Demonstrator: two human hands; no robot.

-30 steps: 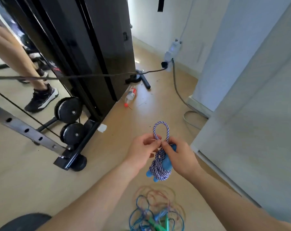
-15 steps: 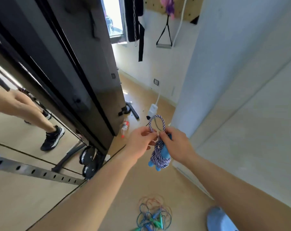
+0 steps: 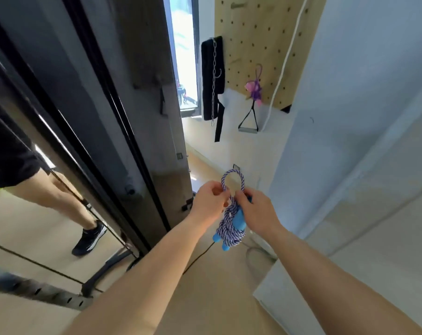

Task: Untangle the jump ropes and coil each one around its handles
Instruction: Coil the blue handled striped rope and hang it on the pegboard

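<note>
Now both forearms reach forward from the bottom of the view and meet in the middle, in the air above the floor (image 3: pixel 217 298). The left hand (image 3: pixel 208 203) has curled fingers and pinches the blue-and-white jump rope (image 3: pixel 229 229) at the base of a small loop (image 3: pixel 232 170) that stands up between the two hands. The right hand (image 3: pixel 257 211) grips the same rope from the other side, with the blue handles (image 3: pixel 240 221) partly under its fingers. The coiled part hangs below both hands, wrapped around the handles. Far behind, a pegboard (image 3: pixel 253 44) carries a purple bundle (image 3: pixel 254 89).
</note>
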